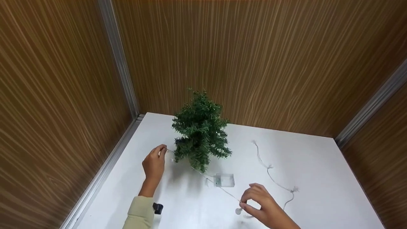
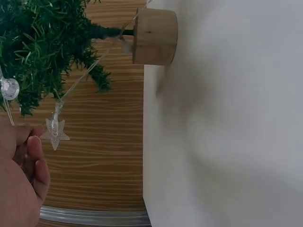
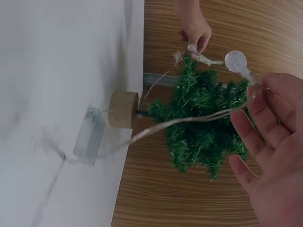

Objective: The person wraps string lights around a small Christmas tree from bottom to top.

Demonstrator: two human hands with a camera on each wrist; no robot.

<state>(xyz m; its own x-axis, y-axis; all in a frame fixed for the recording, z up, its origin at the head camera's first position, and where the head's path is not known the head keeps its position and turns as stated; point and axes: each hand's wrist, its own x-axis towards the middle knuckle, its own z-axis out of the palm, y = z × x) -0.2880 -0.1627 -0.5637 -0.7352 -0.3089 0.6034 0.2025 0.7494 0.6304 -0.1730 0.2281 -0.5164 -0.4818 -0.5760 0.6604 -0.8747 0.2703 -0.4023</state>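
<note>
A small green artificial Christmas tree (image 1: 201, 130) stands upright on the white table, its round wooden base (image 2: 156, 37) visible in both wrist views. Left of the tree, my left hand (image 1: 154, 166) pinches the thin wire of a clear string light. A clear star-shaped light (image 2: 56, 134) hangs beside those fingertips. The wire passes by the trunk and over to my right hand (image 1: 262, 203), which pinches it between thumb and forefinger near a clear round light (image 3: 235, 61). The remaining right fingers are spread and loosely bent. A clear battery box (image 1: 225, 180) lies between the hands.
More of the string light (image 1: 278, 183) trails across the right side of the white table (image 1: 324, 178). Wood-grain panels (image 1: 254, 63) rise behind and on both sides, with a metal strip (image 1: 122, 63) at the left corner.
</note>
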